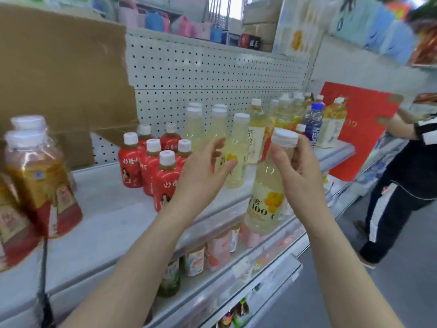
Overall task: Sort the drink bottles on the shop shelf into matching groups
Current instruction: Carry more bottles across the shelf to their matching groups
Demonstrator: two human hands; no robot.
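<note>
Bottle [264, 197], pale yellow, hangs in the air before the shelf [106, 209] edge, the right grip [295, 162] clamped round its neck under the cap. Left grip [208, 171] is spread apart, by the pale row [240, 136]. Held so high, it may swing and topple that row. Whether the left grip touches it is unclear; labels blur

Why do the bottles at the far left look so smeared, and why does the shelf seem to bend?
Head view: the amber bottles at the left edge are blurred, seemingly close to the lens; the wide-angle lens bows the shelf; the red bottles and the pale yellow bottle in the right hand look sharper.
</note>
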